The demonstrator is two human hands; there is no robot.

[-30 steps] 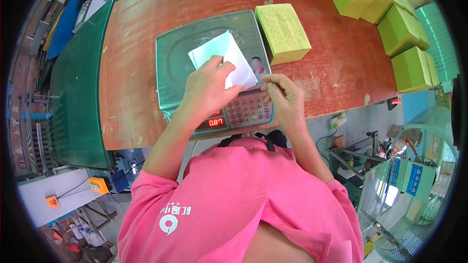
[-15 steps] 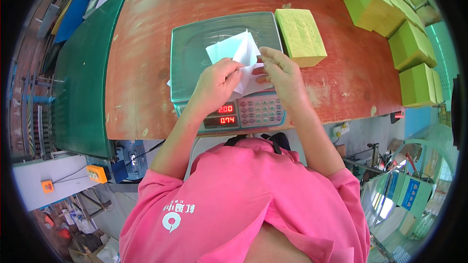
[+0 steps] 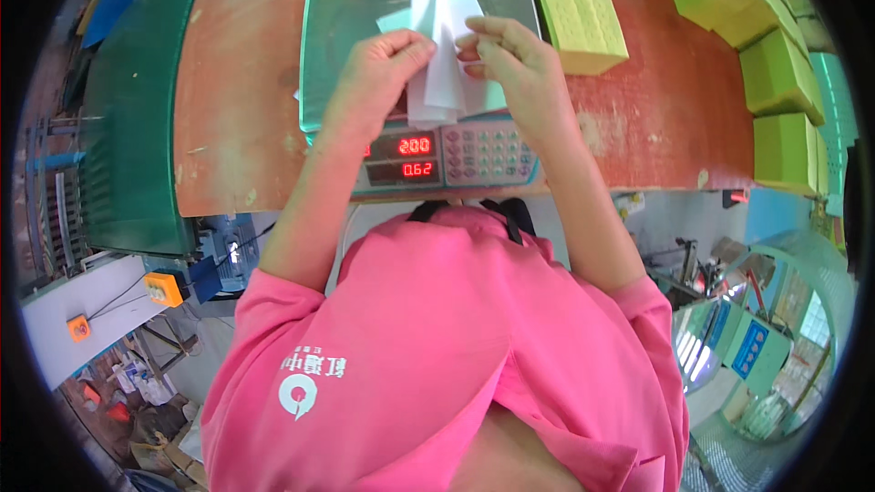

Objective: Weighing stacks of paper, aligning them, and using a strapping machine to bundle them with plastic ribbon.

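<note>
A thin stack of white paper sheets (image 3: 437,64) stands lifted over the steel pan of a digital scale (image 3: 355,18). My left hand (image 3: 378,68) pinches the sheets from the left. From the right, my right hand (image 3: 510,59) grips their edge with thumb and fingers. Below the hands the scale's front panel (image 3: 447,157) shows red digits and a grey keypad. A few more white sheets lie on the pan behind the raised ones.
The scale sits on a reddish-brown table (image 3: 237,100). A yellow-green block (image 3: 576,11) lies right of the scale, and more green blocks (image 3: 775,73) are stacked along the right edge. A dark green conveyor (image 3: 128,128) runs at the left.
Both hands have lifted the white sheets off the scale pan and turned them upright. The view has shifted closer to the scale.
</note>
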